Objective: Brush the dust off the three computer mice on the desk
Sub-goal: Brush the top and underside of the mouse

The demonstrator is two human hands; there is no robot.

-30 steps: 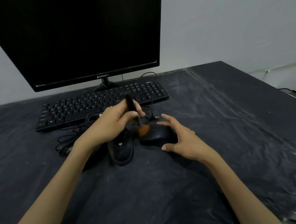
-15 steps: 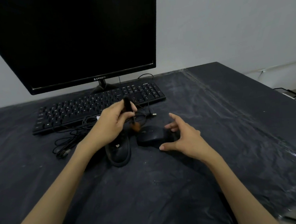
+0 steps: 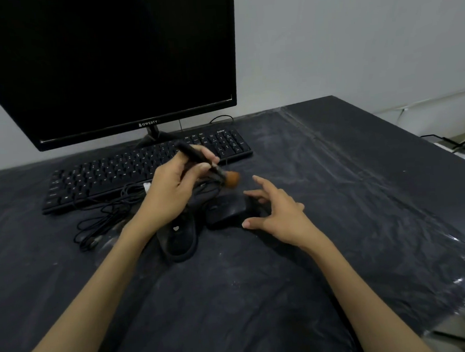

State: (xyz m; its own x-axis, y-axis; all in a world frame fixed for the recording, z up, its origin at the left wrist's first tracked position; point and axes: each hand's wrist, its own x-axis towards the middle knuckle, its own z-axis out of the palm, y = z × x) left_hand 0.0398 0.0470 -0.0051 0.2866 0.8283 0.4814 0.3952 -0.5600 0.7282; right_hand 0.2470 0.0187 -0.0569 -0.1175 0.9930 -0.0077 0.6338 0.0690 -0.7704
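My left hand (image 3: 172, 190) is shut on a black-handled brush (image 3: 197, 159). Its orange bristles (image 3: 233, 179) hang in the air above and behind a black mouse (image 3: 226, 210). My right hand (image 3: 277, 214) hovers open just right of that mouse, fingers spread, touching nothing that I can see. A second black mouse (image 3: 179, 240), with a small white mark on top, lies under my left wrist and is partly hidden by it. A third mouse is not visible.
A black keyboard (image 3: 103, 175) lies behind the mice, a dark monitor (image 3: 104, 61) behind that. Tangled black cables (image 3: 103, 219) spread left of the mice. The desk (image 3: 336, 196) wears a dusty dark plastic sheet; its right edge runs diagonally.
The brush has lifted off the right mouse and now tilts in the air, bristles pointing right. My right hand has drawn back from the mouse and opened wider.
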